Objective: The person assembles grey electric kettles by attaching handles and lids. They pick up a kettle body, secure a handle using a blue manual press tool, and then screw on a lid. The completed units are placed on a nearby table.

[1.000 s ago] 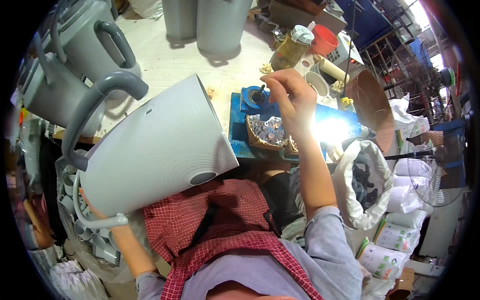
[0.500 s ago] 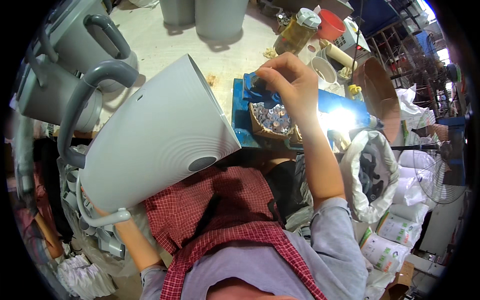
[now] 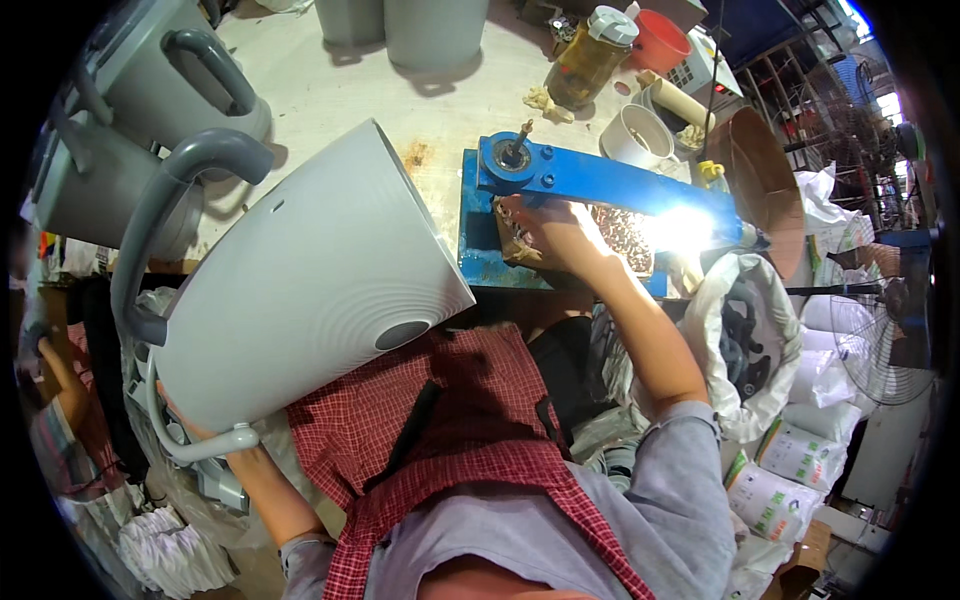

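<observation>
A large light-grey plastic bucket (image 3: 310, 270) lies tilted across my lap, its open end facing the workbench. It has a dark-grey curved handle (image 3: 150, 230) and a thin light-grey loop (image 3: 190, 447). My left hand (image 3: 192, 422) holds it at its lower end, mostly hidden behind it. My right hand (image 3: 552, 228) reaches under the blue metal arm (image 3: 610, 183) into a cardboard box (image 3: 520, 250) of small metal parts; the fingertips are hidden. Small screw-like pieces (image 3: 622, 236) fill the box's right part. A bolt (image 3: 520, 140) stands upright in the round seat on the arm's end.
More grey buckets (image 3: 190, 90) with dark handles stand at the left. On the bench are a jar of brown liquid (image 3: 592, 58), a white mug (image 3: 637, 137) and a red bowl (image 3: 660, 40). A bright lamp (image 3: 688, 232) shines beside a white sack (image 3: 700, 340) of dark-grey parts.
My right hand has moved down from the end of the blue arm into the box. The bolt in the seat now shows. The bucket has hardly shifted.
</observation>
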Demonstrator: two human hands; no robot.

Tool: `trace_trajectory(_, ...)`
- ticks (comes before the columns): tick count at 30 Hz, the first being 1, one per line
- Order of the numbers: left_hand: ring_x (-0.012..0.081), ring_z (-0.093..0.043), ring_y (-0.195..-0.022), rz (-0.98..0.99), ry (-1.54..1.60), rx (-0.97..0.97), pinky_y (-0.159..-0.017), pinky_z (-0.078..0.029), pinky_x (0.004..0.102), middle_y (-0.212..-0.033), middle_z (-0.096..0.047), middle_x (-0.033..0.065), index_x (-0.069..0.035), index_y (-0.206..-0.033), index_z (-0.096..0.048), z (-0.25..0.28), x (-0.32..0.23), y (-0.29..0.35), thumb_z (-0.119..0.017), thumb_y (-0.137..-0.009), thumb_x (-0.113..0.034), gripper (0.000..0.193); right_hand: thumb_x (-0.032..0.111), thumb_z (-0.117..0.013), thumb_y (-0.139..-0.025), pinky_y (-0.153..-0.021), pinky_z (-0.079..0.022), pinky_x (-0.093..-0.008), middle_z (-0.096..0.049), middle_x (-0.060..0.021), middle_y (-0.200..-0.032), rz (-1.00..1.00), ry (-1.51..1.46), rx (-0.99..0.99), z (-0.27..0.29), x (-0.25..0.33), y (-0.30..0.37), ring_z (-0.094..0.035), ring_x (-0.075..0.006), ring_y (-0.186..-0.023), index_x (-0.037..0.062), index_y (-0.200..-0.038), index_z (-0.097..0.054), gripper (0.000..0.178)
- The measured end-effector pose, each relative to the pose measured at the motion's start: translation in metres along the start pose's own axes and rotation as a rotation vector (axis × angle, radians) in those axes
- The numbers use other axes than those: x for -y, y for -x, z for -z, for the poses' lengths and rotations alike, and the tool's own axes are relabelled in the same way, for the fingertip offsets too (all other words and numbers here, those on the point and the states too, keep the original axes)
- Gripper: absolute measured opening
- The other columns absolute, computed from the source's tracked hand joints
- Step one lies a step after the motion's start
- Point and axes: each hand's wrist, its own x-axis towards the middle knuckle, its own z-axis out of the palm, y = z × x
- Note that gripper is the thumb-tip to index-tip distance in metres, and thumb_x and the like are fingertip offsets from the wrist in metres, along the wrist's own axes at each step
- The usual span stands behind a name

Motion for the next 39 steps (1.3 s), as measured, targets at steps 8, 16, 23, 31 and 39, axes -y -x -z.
trace_trajectory(8,0.0192,-0.06,-0.103,0.032,0.119,0.046,-0.09,-0.049,0.0318,-0.117,-0.06,0.0107,0.0,-0.122,-0.052,0.012,0.017,-0.007,-0.041,-0.1,-0.03,0.039,0.017,-0.059,-0.089,-0.081,-0.048,-0.0378,-0.064,-0.0133,-0.104,-0.004,-0.076,0.083,0.017,-0.012,0.017,-0.061,-0.0297,-0.096,0.0065,-0.104,-0.066,0.02)
trace_trajectory(16,0.0207,-0.059,-0.109,-0.092,0.091,0.21,-0.094,-0.049,0.0321,-0.125,-0.058,0.0125,0.0,-0.13,-0.048,0.007,0.006,0.001,-0.039,-0.101,-0.031,0.044,0.017,-0.06,-0.089,-0.075,-0.051,-0.0378,-0.067,-0.0125,-0.093,-0.311,0.04,-0.142,0.002,-0.015,0.03,-0.063,-0.0313,-0.088,0.0061,-0.098,-0.065,0.015)
trace_trajectory(23,0.0214,-0.059,-0.11,0.002,-0.007,0.007,-0.091,-0.051,0.0324,-0.127,-0.057,0.0127,0.0,-0.133,-0.046,0.005,0.02,-0.009,-0.047,-0.098,-0.025,0.043,0.006,-0.061,-0.078,-0.074,-0.052,-0.0369,-0.069,-0.0085,-0.092,-0.091,0.024,-0.299,0.002,-0.019,0.043,-0.066,-0.0286,-0.084,0.0078,-0.087,-0.066,0.011)
trace_trajectory(31,0.0231,-0.058,-0.112,0.208,0.309,-0.038,-0.094,-0.05,0.0347,-0.126,-0.057,0.0114,-0.003,-0.132,-0.047,0.019,0.03,-0.014,-0.038,-0.102,-0.037,0.047,-0.012,-0.066,-0.071,-0.069,-0.056,-0.0309,-0.071,-0.0136,-0.094,0.173,-0.151,-0.637,0.086,0.043,0.019,-0.07,-0.0263,-0.081,0.0013,-0.091,-0.066,0.024)
trace_trajectory(39,0.0216,-0.056,-0.11,0.363,0.416,-0.125,-0.095,-0.046,0.0358,-0.125,-0.056,0.0107,-0.002,-0.129,-0.05,-0.012,0.013,-0.013,-0.036,-0.1,-0.044,0.053,-0.008,-0.067,-0.075,-0.064,-0.054,-0.0296,-0.071,-0.0111,-0.094,0.312,0.031,-0.772,0.109,0.05,-0.052,-0.069,-0.0246,-0.076,0.0047,-0.091,-0.063,0.021)
